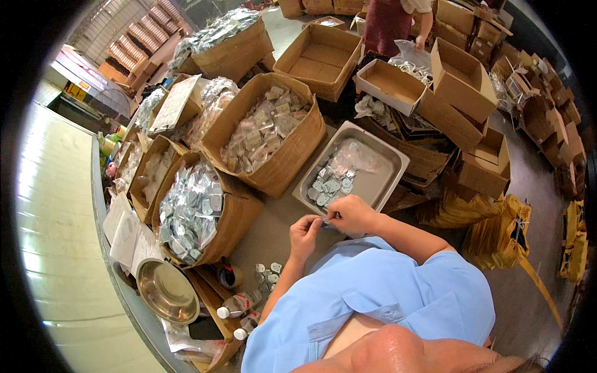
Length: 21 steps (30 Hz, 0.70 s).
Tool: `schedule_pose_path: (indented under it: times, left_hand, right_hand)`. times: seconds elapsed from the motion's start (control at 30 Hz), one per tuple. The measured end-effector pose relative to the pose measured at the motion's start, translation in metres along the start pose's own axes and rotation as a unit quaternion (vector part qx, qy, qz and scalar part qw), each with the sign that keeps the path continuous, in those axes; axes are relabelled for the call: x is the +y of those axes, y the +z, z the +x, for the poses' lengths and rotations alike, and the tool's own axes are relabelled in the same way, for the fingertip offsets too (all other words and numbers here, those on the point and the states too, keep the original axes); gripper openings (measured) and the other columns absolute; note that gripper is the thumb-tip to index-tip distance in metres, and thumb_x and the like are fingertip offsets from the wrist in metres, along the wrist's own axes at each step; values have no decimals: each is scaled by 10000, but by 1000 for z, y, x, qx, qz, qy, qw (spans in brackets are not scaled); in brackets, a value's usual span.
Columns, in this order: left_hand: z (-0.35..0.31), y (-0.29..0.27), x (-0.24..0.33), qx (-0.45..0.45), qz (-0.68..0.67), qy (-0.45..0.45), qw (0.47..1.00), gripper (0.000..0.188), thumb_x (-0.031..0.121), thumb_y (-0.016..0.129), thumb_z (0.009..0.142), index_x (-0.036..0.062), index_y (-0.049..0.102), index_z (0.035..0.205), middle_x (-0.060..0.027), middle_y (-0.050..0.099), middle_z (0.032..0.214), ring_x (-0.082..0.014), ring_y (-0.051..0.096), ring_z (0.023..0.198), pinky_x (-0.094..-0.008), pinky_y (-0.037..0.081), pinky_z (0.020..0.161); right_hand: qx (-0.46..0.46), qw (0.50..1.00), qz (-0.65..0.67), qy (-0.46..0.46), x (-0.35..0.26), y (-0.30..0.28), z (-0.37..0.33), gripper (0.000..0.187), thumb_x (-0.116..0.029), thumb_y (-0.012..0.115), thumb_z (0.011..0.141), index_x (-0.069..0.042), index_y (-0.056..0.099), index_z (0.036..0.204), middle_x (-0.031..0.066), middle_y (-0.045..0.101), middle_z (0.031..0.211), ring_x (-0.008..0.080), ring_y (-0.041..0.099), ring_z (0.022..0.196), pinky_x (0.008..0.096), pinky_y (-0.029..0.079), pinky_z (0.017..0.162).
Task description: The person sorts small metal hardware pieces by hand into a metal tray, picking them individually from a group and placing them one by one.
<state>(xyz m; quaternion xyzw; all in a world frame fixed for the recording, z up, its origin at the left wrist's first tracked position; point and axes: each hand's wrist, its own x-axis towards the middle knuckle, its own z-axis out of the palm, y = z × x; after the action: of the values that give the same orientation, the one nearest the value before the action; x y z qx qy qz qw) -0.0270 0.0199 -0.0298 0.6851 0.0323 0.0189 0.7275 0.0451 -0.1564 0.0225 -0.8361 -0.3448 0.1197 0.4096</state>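
My left hand (305,236) and my right hand (352,215) meet at the near edge of a metal tray (393,163). The fingertips of both are pinched together around something small and bluish, too tiny and hidden to name. In the tray lie several small flat metal plates (333,186) with holes, and clear plastic bags (364,158) beside them. More such metal plates (268,273) form a loose pile by my left forearm.
Left of the tray stand a carton of bagged parts (267,133) and a carton of metal pieces (193,211). A steel bowl (144,273) and plastic bottles (239,304) sit near left. Open boxes (463,81) are stacked at right; another person (388,28) stands beyond.
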Motion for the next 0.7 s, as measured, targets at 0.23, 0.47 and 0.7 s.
schedule_pose_path:
  times: [0.23, 0.47, 0.7]
  left_hand:
    - [-4, 2, 22, -8, 138, 70, 988, 112, 95, 587, 882, -1, 609, 828, 15, 552, 714, -44, 455, 643, -203, 379, 563]
    - [-6, -30, 42, 61, 109, 76, 989, 115, 84, 601, 865, -6, 612, 794, -7, 571, 702, -70, 489, 626, -218, 399, 571]
    - [7, -126, 127, 399, 223, 222, 861, 163, 152, 596, 901, 21, 597, 804, 10, 557, 739, -56, 450, 630, -205, 372, 558]
  right_hand:
    - [-17, 997, 5, -73, 1, 9, 2, 111, -134, 643, 738, -60, 594, 805, 128, 603, 781, 320, 593, 776, 393, 473, 675]
    - [-47, 989, 126, -63, -1, -5, 3, 108, -101, 612, 754, -39, 540, 806, 121, 540, 802, 288, 544, 802, 371, 448, 674]
    - [111, 957, -172, 205, 151, -12, 32, 209, -128, 607, 745, -36, 628, 932, 155, 613, 923, 310, 592, 923, 409, 466, 804]
